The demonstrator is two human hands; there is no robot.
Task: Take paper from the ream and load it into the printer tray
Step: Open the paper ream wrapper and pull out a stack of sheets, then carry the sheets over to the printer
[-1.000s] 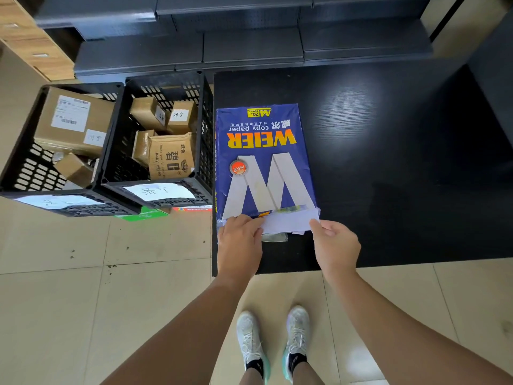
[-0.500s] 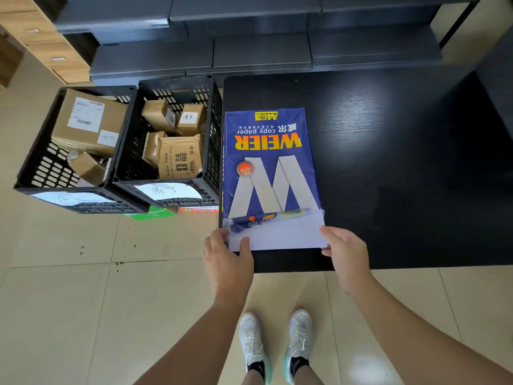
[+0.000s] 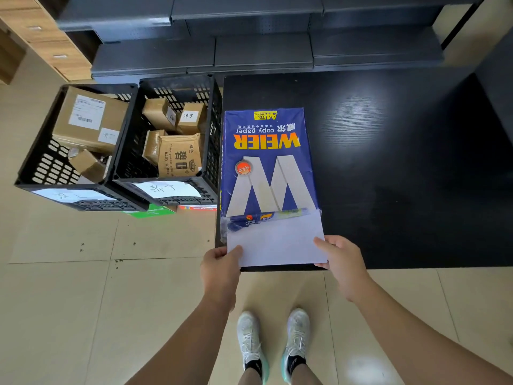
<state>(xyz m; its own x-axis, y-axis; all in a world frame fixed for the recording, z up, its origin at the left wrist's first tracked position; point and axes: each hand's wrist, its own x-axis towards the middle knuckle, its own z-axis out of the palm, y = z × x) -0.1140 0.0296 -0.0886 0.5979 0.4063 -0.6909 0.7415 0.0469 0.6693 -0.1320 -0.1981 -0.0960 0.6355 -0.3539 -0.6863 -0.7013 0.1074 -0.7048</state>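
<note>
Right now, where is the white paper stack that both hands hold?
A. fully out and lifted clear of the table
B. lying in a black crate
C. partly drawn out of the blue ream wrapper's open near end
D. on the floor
C: the white paper stack sticks out of the blue ream wrapper, its far part inside, left hand and right hand at its near corners.

The ream [image 3: 268,162] lay on the worktop [image 3: 402,162], along its left edge. Paper [image 3: 277,243] stuck out of the ream's near end, reaching the worktop's near edge. The left hand [image 3: 222,269] held the paper's near-left corner, the right hand [image 3: 342,259] its near-right corner. Left of the ream, off the worktop, stood two crates [image 3: 172,190] side by side with boxes [image 3: 177,154] in them. Behind the ream ran shelves [image 3: 263,51].
</note>
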